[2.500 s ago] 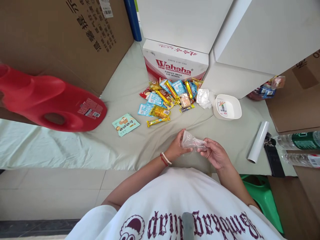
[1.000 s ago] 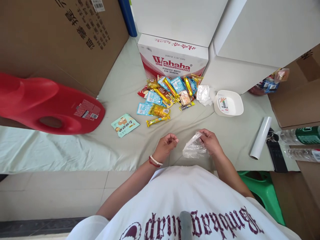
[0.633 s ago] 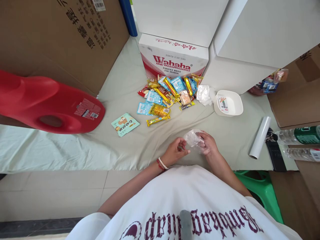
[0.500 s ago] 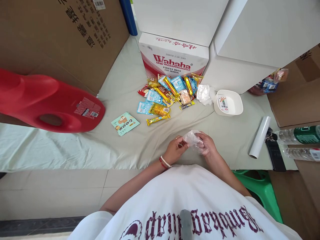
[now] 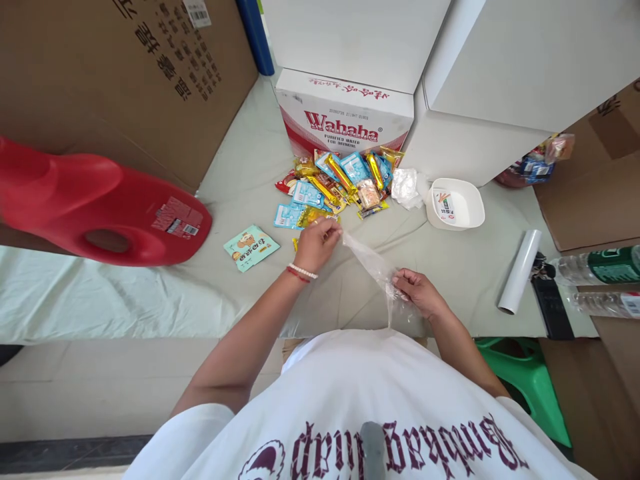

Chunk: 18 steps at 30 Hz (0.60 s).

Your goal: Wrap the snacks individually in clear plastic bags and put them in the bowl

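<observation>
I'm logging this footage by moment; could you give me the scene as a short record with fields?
Left hand: pinches one end of the clear bag
Right hand: holds the bag farther along
Bag state: drawn out between the hands, part hanging below the right
Snacks: heaped in front of the Wahaha box
Green packet: lying left of the heap
Bowl: right of the heap, beyond crumpled plastic

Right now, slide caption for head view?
Left hand and right hand hold a thin, clear plastic bag between them, near a heap of colourful wrapped snacks on pale green cloth.
</observation>
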Each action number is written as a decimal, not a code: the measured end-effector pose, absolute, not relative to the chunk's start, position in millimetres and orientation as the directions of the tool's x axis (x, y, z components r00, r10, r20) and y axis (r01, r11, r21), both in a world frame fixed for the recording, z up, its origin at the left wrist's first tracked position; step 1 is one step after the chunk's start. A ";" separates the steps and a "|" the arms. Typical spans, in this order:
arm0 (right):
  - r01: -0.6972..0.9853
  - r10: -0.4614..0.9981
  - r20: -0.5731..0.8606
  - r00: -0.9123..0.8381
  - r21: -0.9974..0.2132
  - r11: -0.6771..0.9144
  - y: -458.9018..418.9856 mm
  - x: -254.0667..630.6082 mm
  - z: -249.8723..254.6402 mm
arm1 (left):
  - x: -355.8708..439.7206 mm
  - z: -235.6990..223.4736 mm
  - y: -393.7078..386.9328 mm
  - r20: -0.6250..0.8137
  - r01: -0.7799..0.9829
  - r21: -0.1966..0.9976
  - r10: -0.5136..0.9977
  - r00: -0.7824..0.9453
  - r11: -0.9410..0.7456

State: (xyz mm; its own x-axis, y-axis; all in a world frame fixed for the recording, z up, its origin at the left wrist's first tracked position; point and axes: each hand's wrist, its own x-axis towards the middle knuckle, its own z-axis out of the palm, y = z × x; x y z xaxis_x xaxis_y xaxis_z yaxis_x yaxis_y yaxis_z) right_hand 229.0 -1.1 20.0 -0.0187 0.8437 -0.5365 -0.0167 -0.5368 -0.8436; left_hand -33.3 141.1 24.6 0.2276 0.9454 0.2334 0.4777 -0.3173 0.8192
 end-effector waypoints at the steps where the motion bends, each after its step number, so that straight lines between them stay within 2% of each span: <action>1: -0.032 0.836 -0.549 -0.010 -0.835 -0.549 -1.3 224.9 18.1 | -26.8 24.9 146.0 0.257 0.491 0.818 0.954 0.155 -0.300; 4: -0.079 0.818 -0.568 0.094 -0.823 -0.563 0.0 215.2 11.5 | -4.2 26.4 137.6 0.318 0.516 0.820 0.947 -0.048 -0.249; 6: -0.090 0.822 -0.542 0.177 -0.840 -0.535 1.0 212.2 7.8 | 10.6 27.5 112.2 0.377 0.523 0.796 0.926 -0.036 -0.304; 7: -0.089 0.828 -0.523 0.202 -0.851 -0.517 1.4 211.5 6.4 | 17.3 27.7 96.2 0.424 0.524 0.761 0.905 0.045 -0.383; 8: -0.089 0.835 -0.506 0.215 -0.862 -0.499 1.7 211.2 5.5 | 23.4 27.3 79.8 0.473 0.508 0.699 0.858 0.199 -0.503; 10: -0.099 0.848 -0.480 0.223 -0.877 -0.470 2.1 211.5 4.3 | 33.3 24.5 52.2 0.499 0.335 0.556 0.628 0.597 -0.761; 12: -0.097 0.851 -0.476 0.221 -0.879 -0.467 2.2 213.1 3.3 | 38.9 19.3 37.2 0.341 0.289 0.491 0.487 0.804 -0.822; 13: -0.086 0.848 -0.480 0.226 -0.877 -0.473 2.1 214.5 2.5 | 39.5 16.3 34.7 0.225 0.351 0.478 0.499 0.837 -0.805; 16: -0.028 0.838 -0.479 0.261 -0.871 -0.490 -0.5 221.8 -2.1 | 32.5 9.2 38.6 -0.089 0.661 0.407 0.694 0.715 -0.630; 18: 0.021 0.847 -0.459 0.268 -0.876 -0.481 -5.0 228.0 -6.2 | 23.3 7.1 42.6 -0.187 0.775 0.366 0.775 0.604 -0.516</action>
